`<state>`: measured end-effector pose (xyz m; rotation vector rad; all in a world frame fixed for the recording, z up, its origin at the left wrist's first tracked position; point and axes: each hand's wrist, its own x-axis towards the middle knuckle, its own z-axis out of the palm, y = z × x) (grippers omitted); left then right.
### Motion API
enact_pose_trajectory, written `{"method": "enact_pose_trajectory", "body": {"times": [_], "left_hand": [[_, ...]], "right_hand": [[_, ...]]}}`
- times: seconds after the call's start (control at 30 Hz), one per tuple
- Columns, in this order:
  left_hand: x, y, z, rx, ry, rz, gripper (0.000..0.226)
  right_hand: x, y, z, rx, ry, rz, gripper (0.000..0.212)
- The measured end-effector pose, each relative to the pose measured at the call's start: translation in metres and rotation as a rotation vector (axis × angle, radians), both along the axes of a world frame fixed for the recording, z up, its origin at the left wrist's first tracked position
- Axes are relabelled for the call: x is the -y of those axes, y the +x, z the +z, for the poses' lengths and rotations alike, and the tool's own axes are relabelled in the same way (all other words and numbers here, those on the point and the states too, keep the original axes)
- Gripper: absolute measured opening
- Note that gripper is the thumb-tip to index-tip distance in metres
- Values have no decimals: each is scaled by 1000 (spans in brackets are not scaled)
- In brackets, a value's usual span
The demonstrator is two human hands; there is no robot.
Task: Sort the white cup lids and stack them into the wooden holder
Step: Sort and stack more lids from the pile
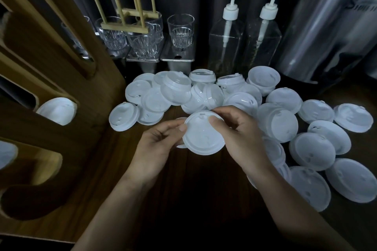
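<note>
Both our left hand point(157, 142) and right hand point(236, 134) pinch one lid point(201, 138); the wooden holder point(61, 91) lies left, nearer our left hand.

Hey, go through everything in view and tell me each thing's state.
held lid: raised above the table, pinched at two edges.
left hand: pinches the held lid's left edge.
right hand: pinches its upper right edge.
loose lids: scattered on the table, some overlapping.
wooden holder: lids sit in one slot.
glasses: upright, empty.
pump bottles: upright, pumps on.
</note>
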<state>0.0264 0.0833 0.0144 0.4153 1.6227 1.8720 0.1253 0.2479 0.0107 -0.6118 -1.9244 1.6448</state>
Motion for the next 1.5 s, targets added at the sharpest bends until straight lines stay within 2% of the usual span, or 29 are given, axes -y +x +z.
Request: {"method": "enact_pose_trajectory", "body": {"times": [0.13, 0.3, 0.53, 0.8, 1.1, 1.27, 1.5], "left_hand": [[-2, 1, -1, -26, 8, -39, 31], [-4, 1, -3, -169, -44, -114, 32], [-5, 4, -4, -207, -51, -176, 44], [2, 1, -8, -172, -28, -126, 35], [43, -22, -15, -27, -86, 179, 28], [61, -28, -22, 22, -104, 283, 25], [62, -28, -27, 16, -115, 306, 24]], "right_hand": [[-1, -2, 1, -6, -38, -20, 6], [-8, -3, 0, 39, -86, -27, 6], [-10, -2, -3, 59, -80, -46, 11], [-6, 0, -9, 50, -38, -9, 11], [1, 0, -19, 229, 267, 91, 15], [9, -16, -23, 323, 616, 143, 33], [14, -42, -20, 434, 1055, 309, 56]]}}
